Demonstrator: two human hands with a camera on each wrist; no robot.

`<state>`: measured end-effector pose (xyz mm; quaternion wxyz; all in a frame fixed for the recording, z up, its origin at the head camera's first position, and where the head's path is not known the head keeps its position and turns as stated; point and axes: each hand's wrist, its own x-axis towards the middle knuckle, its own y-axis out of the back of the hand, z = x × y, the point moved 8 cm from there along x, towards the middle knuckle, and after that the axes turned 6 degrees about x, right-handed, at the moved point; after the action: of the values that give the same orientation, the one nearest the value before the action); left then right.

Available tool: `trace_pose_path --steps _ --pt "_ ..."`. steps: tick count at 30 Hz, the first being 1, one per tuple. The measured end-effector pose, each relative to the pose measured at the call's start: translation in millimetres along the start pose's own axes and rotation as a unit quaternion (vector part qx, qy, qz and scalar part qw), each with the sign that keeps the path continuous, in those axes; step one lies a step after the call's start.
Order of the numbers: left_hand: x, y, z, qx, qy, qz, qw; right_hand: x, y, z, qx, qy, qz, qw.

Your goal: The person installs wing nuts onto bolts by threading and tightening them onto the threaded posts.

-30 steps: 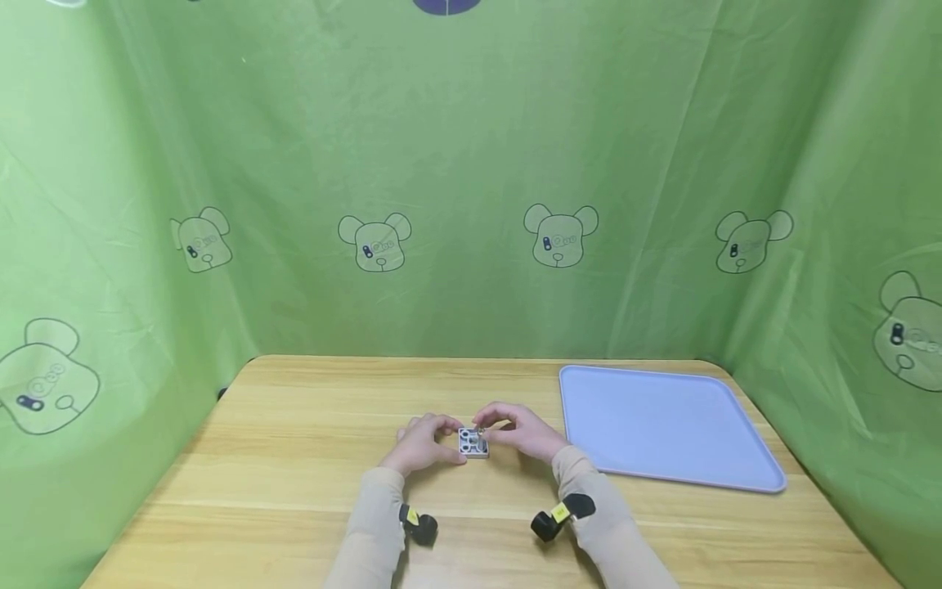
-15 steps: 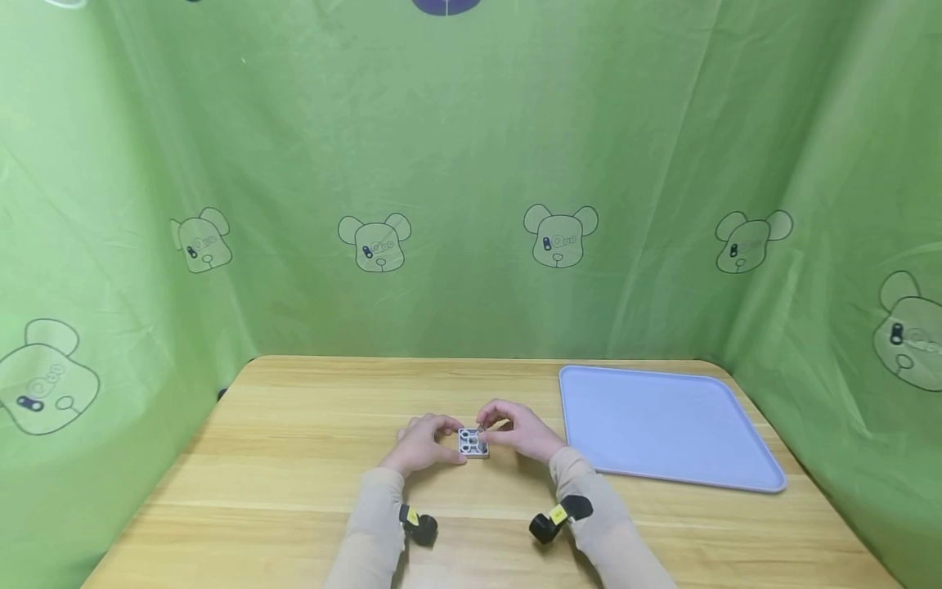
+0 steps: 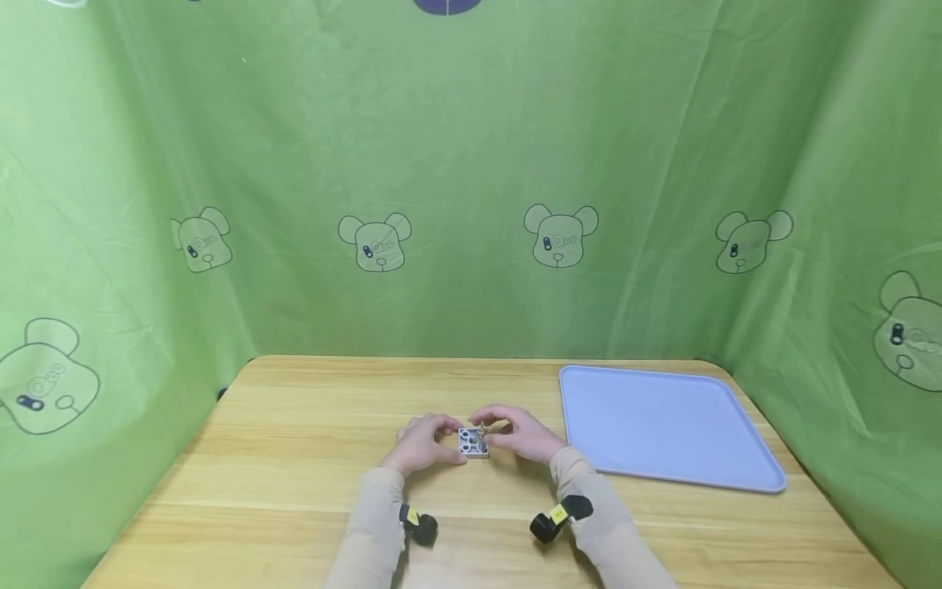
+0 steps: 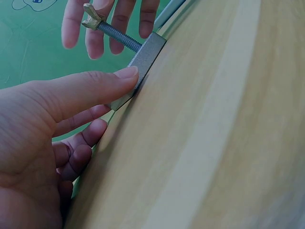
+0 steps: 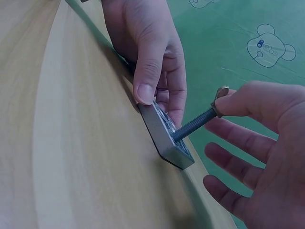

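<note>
A small square silver-grey metal block [image 3: 465, 442] with holes in its top lies on the table in the head view. My left hand [image 3: 421, 446] holds its left side, thumb at the near edge and fingers at the far edge. From the block rises a grey threaded rod [image 5: 194, 124], slightly tilted in the wrist views, topped by a brass-coloured wing nut [image 4: 92, 18]. My right hand [image 3: 521, 433] has thumb and index finger at this wing nut; in the right wrist view the thumb touches it. The other right fingers are loosely spread beside the rod.
A pale blue-lilac tray [image 3: 662, 425] lies at the right of the wooden table [image 3: 294, 474], just beyond my right hand. A green curtain [image 3: 471, 164] with bear-head prints surrounds the table's back and sides.
My right thumb and index finger have shifted slightly around the wing nut, lifting back and then returning left. My left hand and the block have stayed in place.
</note>
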<state>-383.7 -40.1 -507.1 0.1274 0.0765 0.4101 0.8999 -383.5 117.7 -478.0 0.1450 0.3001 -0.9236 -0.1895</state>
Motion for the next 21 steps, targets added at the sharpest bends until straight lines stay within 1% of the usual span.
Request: trace_pose_path --steps 3,13,21 --pt "0.3 -0.2 0.0 0.001 0.001 0.0 1.0 0.0 -0.4 -0.4 0.003 -0.002 0.003 1.0" --pt "-0.1 0.3 1.2 0.003 -0.002 0.0 1.0 0.3 1.2 -0.8 -0.01 -0.018 0.018 0.9996" --pt "0.1 1.1 1.5 0.004 -0.002 0.001 1.0 0.2 2.6 -0.2 -0.017 -0.017 0.028 0.9993"
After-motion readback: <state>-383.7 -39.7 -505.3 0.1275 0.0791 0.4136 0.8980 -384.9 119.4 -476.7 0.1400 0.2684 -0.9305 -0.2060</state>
